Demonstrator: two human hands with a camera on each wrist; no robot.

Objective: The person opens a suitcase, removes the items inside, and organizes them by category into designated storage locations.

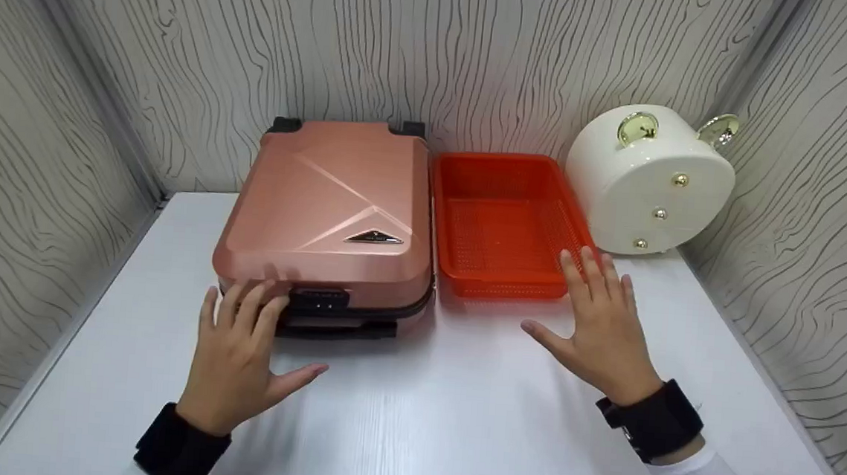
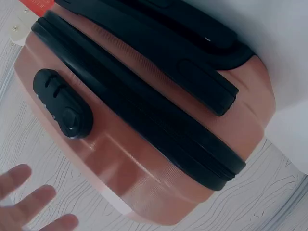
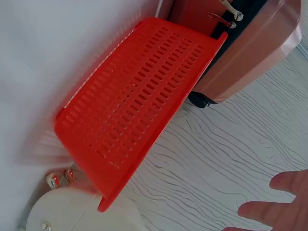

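Observation:
A pink hard-shell suitcase (image 1: 330,194) lies flat on the white table, its black combination lock (image 2: 63,103) and carry handle (image 2: 192,72) facing the person. My left hand (image 1: 236,358), fingers spread, hovers at the suitcase's front left corner; its fingertips show at the lower left of the left wrist view. Beside the suitcase sits a red plastic basket (image 1: 495,276) with perforated walls and nothing visible inside. Over the basket's front right corner my right hand (image 1: 603,332) is held with straight, spread fingers. Neither hand holds anything.
A round white case (image 1: 657,194) with gold studs and two gold ear-shaped pieces stands at the back right, close to the basket. Wood-grain patterned panels (image 1: 466,54) enclose the table (image 1: 410,430) at the back and both sides.

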